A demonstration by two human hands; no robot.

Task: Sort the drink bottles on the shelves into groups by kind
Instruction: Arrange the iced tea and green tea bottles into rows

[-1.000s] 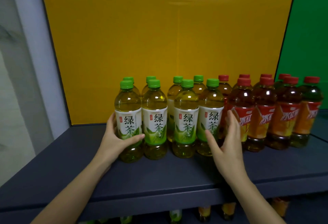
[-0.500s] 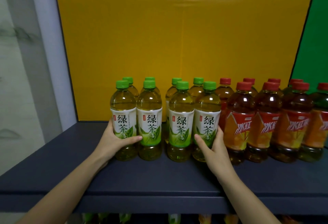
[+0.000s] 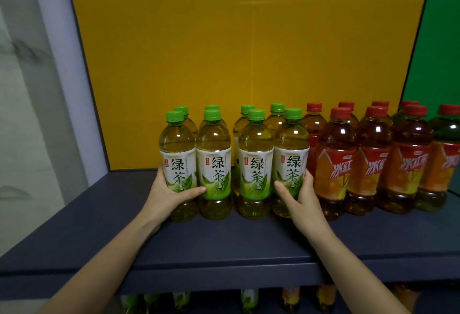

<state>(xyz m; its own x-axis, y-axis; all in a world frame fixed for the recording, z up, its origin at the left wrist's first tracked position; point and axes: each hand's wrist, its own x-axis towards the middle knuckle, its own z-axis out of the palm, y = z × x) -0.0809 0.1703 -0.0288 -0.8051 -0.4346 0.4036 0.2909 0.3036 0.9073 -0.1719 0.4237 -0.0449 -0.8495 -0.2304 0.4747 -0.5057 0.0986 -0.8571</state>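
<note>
Four front green-capped bottles [image 3: 254,164] read 绿茶: your left grip [image 3: 169,196] clasps the nine-o'clock end bottle [image 3: 177,162], your right grip [image 3: 303,201] the three-o'clock end bottle [image 3: 291,154]; 冰红 bottles [image 3: 338,164] stand just beside it.

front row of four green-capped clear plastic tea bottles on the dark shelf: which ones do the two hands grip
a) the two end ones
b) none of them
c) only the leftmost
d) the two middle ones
a: the left hand curls round the leftmost green-capped clear plastic tea bottle and the right hand curls round the rightmost green-capped bottle, at the two ends of the front row.
</note>
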